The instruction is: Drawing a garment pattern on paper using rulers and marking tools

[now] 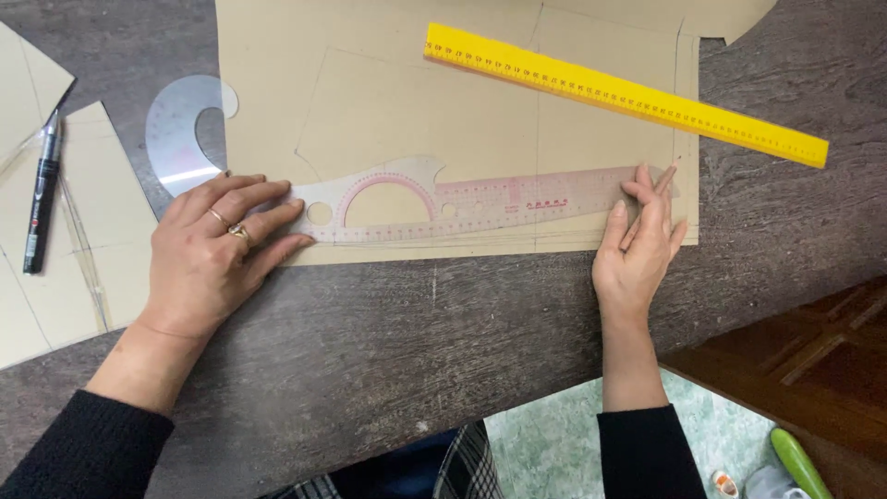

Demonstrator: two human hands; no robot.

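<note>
Dark grey wood-grain surface (480, 333). Large tan pattern paper (370, 102) lies flat across its top middle. More tan paper pieces (102, 194) at left edge, black marker pen (42, 199) lying across them. Clear French curve template (180, 139) just left of the big sheet, partly on bare surface. The yellow ruler's (628, 92) right end overhangs the paper onto the surface.

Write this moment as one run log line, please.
left hand: presses clear plastic pattern ruler | right hand: holds pencil | beige paper

Pencil (650, 201) mostly hidden in right hand (637, 254).
</note>
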